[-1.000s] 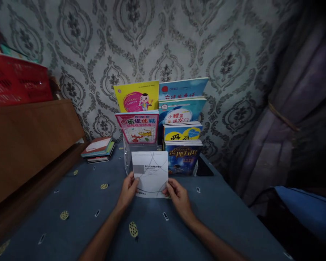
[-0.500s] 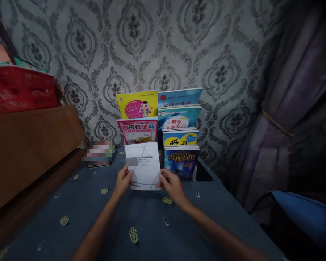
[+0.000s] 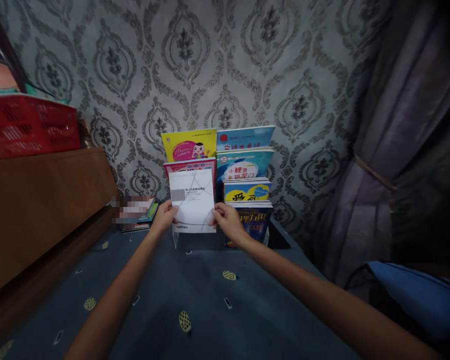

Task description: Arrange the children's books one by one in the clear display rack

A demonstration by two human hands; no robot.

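A white booklet (image 3: pixel 193 202) with thin grey curved lines and a grey square on its cover is held upright between my two hands. My left hand (image 3: pixel 165 216) pinches its left edge, and my right hand (image 3: pixel 227 220) grips its lower right edge. Just behind it stands a pink book (image 3: pixel 191 164), mostly hidden, with a yellow picture book (image 3: pixel 189 144) at the back. To the right rise two blue-green books, the nearer being a picture book (image 3: pixel 243 165). In front of these are a yellow-and-blue book (image 3: pixel 247 191) and a dark blue book (image 3: pixel 253 227), partly behind my right hand.
A stack of books (image 3: pixel 135 212), partly blurred out, lies left on the dark patterned cloth (image 3: pixel 165 295). A red basket (image 3: pixel 30 125) sits on a brown wooden cabinet (image 3: pixel 41 215). Patterned wallpaper is behind; a tied curtain (image 3: pixel 356 190) and a blue object (image 3: pixel 416 295) are right.
Both hands have moved the white booklet forward and up, and it now covers more of the pink book. A clear stand edge shows below it. The view has shifted slightly.
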